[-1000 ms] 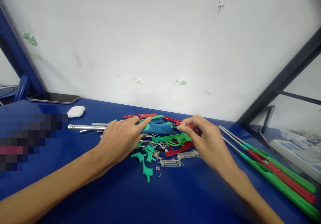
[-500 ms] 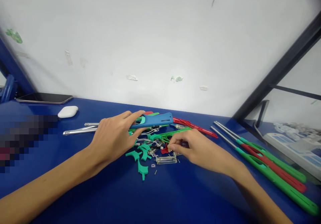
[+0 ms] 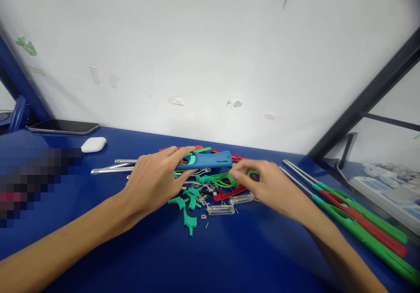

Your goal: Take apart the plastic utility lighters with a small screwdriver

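Behind our blue worktop [image 3: 210,258] rises a white wall [image 3: 210,43]; near the worktop's far edge, about midway along, our left hand [image 3: 152,177] wraps around a blue-handled lighter [image 3: 213,158] above loose parts [image 3: 221,210]. Our right hand [image 3: 272,183] curls around a dark round-ended thing [image 3: 254,176] beside the lighter's end; we cannot tell whether it pinches anything else.

The left hand [image 3: 152,175] partly hides the blue lighter [image 3: 210,159]; the right hand [image 3: 265,183] mostly covers a dark tool [image 3: 254,177]. Left of both, a shape [image 3: 36,181] is pixelated.
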Demonstrator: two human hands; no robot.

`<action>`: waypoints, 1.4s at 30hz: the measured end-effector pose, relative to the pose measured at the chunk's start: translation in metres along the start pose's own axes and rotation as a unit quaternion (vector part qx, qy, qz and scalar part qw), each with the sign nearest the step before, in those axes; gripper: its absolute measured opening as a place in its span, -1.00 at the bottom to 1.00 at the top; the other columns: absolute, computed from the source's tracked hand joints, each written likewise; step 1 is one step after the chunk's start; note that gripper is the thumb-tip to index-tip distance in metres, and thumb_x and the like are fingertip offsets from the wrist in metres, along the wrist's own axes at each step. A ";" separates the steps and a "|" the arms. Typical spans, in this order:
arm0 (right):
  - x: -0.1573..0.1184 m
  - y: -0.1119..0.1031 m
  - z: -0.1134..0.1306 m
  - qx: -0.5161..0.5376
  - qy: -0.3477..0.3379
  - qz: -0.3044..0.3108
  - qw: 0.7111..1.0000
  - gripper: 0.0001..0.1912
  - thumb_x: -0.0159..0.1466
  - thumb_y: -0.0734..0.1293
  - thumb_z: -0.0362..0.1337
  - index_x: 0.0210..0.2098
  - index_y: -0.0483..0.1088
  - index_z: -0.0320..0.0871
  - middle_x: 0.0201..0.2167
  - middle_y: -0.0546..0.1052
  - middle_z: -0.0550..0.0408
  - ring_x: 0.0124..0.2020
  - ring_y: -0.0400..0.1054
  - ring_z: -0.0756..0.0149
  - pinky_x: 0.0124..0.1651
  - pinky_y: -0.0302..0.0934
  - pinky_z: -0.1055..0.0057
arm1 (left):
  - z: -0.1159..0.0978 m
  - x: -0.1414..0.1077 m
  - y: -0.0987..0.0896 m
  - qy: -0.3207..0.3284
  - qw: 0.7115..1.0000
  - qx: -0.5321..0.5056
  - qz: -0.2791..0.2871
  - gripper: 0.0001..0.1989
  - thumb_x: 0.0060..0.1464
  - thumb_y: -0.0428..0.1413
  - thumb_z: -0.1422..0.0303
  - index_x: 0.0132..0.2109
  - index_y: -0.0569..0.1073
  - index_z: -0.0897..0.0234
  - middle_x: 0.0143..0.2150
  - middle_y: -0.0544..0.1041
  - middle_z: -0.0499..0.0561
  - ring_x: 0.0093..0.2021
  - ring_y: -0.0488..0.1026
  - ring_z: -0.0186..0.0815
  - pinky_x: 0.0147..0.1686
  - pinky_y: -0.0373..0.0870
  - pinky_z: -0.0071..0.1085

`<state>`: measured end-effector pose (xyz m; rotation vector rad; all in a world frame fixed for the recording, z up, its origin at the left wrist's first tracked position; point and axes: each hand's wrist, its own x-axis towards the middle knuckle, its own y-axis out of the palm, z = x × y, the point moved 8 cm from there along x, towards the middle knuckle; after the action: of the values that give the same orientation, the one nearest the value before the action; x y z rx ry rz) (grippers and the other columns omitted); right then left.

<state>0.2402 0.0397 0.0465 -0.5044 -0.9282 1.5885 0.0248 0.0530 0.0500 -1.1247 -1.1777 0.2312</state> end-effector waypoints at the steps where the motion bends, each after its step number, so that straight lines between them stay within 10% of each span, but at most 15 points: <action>1: 0.000 -0.006 -0.002 0.005 0.012 -0.023 1.000 -0.60 0.44 0.27 0.10 -0.11 0.57 -0.06 -0.39 0.62 0.08 -0.53 0.34 0.31 -0.50 0.12 0.36 | -0.002 0.000 0.000 0.008 1.000 -0.007 0.000 -0.49 0.26 0.23 0.31 0.32 0.42 0.11 -0.04 0.68 0.01 -0.25 0.64 -0.14 -0.43 0.39 -0.33; 5: -0.001 -0.004 -0.003 0.088 0.058 -0.007 0.994 -0.41 0.42 0.26 0.22 0.25 0.36 0.00 -0.24 0.68 0.02 -0.33 0.53 0.21 -0.38 0.29 0.34 | -0.013 -0.004 0.006 0.062 0.997 -0.040 0.005 -0.42 0.21 0.23 0.44 0.35 0.37 0.23 -0.04 0.67 0.05 -0.23 0.64 -0.22 -0.34 0.48 -0.38; 10: 0.000 0.002 -0.001 0.242 0.074 0.025 0.967 -0.60 0.33 0.42 0.13 -0.16 0.48 -0.08 -0.46 0.55 0.17 -0.57 0.16 0.44 -0.53 -0.04 0.43 | -0.021 -0.008 0.009 0.119 0.992 -0.050 -0.003 -0.49 0.36 0.08 0.40 0.39 0.29 0.42 0.06 0.64 0.22 -0.09 0.65 -0.13 -0.26 0.54 -0.32; 14: 0.002 -0.007 -0.012 0.298 0.088 0.007 0.951 -0.56 0.36 0.36 0.17 -0.31 0.38 -0.08 -0.52 0.46 0.23 -0.64 -0.20 0.51 -0.57 -0.28 0.38 | -0.019 -0.006 0.004 0.140 0.989 -0.051 -0.013 -0.67 0.46 -0.06 0.35 0.03 0.57 0.41 -0.15 0.69 0.21 -0.23 0.65 -0.10 -0.29 0.51 -0.25; 30: 0.001 -0.019 -0.006 0.176 0.008 -0.022 0.984 -0.64 0.39 0.34 0.16 -0.08 0.43 0.02 -0.38 0.56 0.14 -0.50 0.17 0.37 -0.48 -0.09 0.37 | -0.012 0.011 -0.001 0.104 0.977 -0.175 0.068 -0.60 0.39 -0.01 0.36 -0.45 0.46 0.23 -0.62 0.38 -0.14 -0.61 0.19 -0.42 -0.54 0.17 -0.42; 42: 0.000 -0.018 -0.008 0.257 0.063 -0.038 0.964 -0.65 0.36 0.38 0.14 -0.15 0.45 0.00 -0.43 0.51 0.18 -0.57 -0.06 0.45 -0.52 -0.19 0.39 | 0.001 0.009 -0.002 0.018 0.982 -0.182 0.041 -0.74 0.31 0.16 0.20 -0.03 0.54 0.31 -0.15 0.66 0.07 -0.37 0.49 -0.29 -0.40 0.33 -0.38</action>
<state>0.2572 0.0422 0.0556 -0.1964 -0.4059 1.6291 0.0268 0.0582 0.0570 -1.4929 -1.1705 0.0578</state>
